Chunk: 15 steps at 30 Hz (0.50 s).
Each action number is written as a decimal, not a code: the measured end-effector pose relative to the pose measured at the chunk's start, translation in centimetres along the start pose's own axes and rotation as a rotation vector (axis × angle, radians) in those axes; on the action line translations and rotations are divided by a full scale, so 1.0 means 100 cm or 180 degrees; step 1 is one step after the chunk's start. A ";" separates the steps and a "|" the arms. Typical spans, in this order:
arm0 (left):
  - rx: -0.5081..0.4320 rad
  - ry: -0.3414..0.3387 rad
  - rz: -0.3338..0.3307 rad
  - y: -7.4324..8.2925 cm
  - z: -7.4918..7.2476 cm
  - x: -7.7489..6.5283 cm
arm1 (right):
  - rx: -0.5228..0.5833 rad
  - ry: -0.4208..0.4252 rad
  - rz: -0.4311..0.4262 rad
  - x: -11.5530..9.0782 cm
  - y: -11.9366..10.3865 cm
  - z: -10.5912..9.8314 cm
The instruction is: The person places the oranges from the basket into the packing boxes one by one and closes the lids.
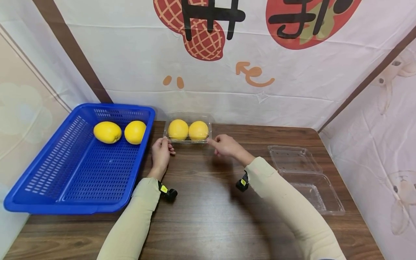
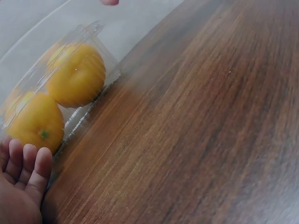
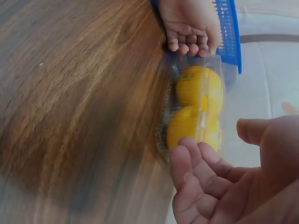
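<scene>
A clear plastic clamshell box [image 1: 187, 139] stands against the back of the table with two round yellow-orange fruits, like oranges [image 1: 178, 130] [image 2: 77, 77], inside. Its lid appears down over them. My left hand [image 1: 160, 153] is at the box's left front corner, loosely bent fingertips [image 2: 43, 161] up against that end. By the right front corner is my right hand [image 1: 225, 145], its thumb apart from the loosely bent fingers [image 3: 180, 163]. Neither hand curls round the box. Whether the right fingertips touch it, I cannot tell.
A blue plastic basket [image 1: 139, 173] stands on the left, holding a lemon-shaped yellow fruit [image 1: 107, 132] and a rounder yellow fruit [image 1: 135, 132]. On the right, an unfolded clear clamshell box [image 1: 331, 191] lies partly behind my right sleeve. A printed cloth [image 1: 136, 72] hangs behind the wooden table [image 1: 195, 216].
</scene>
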<state>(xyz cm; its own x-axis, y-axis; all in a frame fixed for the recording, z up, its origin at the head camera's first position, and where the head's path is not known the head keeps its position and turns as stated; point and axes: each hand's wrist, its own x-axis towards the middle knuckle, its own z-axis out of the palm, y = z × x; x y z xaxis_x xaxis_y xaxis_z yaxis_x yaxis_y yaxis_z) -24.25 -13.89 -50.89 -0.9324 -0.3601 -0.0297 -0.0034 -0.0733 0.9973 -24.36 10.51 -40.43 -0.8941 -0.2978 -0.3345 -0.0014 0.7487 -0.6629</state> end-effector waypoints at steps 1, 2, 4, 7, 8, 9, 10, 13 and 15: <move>0.0010 0.0000 0.0006 0.000 0.000 0.000 | -0.0085 -0.0012 -0.0033 -0.001 -0.001 -0.001; 0.0009 0.0001 0.0007 0.000 0.000 0.000 | -0.0183 -0.0021 -0.0070 -0.002 -0.001 -0.002; 0.0007 0.0000 0.0023 -0.001 0.000 0.000 | -0.0436 -0.0028 -0.0136 -0.006 -0.003 -0.002; 0.0015 -0.0006 0.0053 0.000 0.001 0.000 | -0.0795 -0.0006 -0.0240 -0.011 -0.005 -0.002; 0.0004 -0.0006 0.0055 0.000 0.001 -0.001 | -0.0901 0.0009 -0.0281 -0.013 -0.006 -0.002; 0.0009 -0.0010 0.0060 0.000 0.001 -0.001 | -0.0994 0.0031 -0.0325 -0.015 -0.006 -0.001; 0.0013 -0.0014 0.0059 0.000 0.001 0.000 | -0.1056 0.0045 -0.0368 -0.018 -0.006 -0.001; 0.0008 -0.0042 0.0018 0.000 -0.001 0.000 | -0.1147 0.0073 -0.0497 -0.026 -0.005 -0.001; 0.0002 -0.0060 -0.0012 0.000 -0.002 0.001 | -0.1149 0.0082 -0.0593 -0.032 -0.004 -0.001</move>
<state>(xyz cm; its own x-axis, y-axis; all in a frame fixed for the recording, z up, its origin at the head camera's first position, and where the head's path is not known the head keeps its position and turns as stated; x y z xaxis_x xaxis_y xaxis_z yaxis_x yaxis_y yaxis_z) -24.29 -14.11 -50.89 -0.9391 -0.3421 -0.0320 -0.0070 -0.0741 0.9972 -21.55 11.21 -39.06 -0.8746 -0.4366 -0.2110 -0.3175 0.8445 -0.4313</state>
